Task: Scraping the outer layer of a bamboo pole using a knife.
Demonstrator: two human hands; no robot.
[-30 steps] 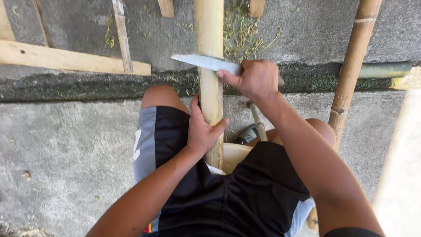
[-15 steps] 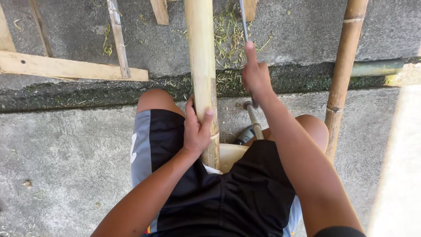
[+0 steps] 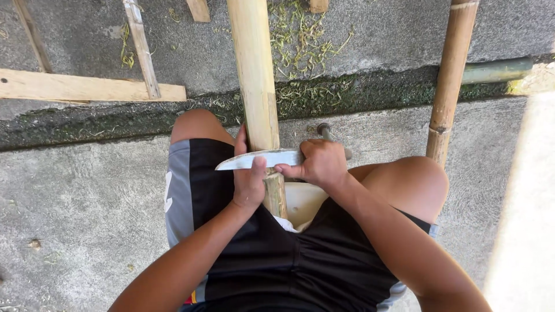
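Head view: right hand [image 3: 322, 163], gripping the knife [image 3: 260, 159], has dropped from overhead onto the bamboo pole [image 3: 257, 98] beside the clasping left hand [image 3: 250, 179].

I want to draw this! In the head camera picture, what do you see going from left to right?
Wooden plank → thin wooden slat → left hand → pale bamboo pole → right hand gripping the knife → brown bamboo pole → green pipe.
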